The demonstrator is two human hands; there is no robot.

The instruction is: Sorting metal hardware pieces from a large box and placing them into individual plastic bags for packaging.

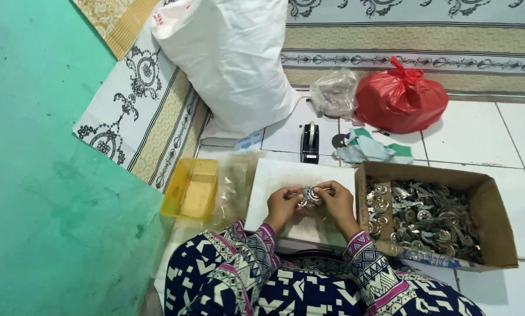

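Both hands, left hand (283,203) and right hand (336,197), pinching small metal piece (311,194), cardboard box (496,225) edge just right

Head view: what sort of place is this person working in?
Probably a home floor used for piecework. The person sits on white floor tiles beside a patterned mat, both hands on a small metal part, with a cardboard box of metal parts alongside.

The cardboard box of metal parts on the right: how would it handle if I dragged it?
The cardboard box probably feels heavy, being nearly full of small metal parts. Its thin walls and splayed flaps may flex. On the smooth tiled floor it would likely slide, not tip.
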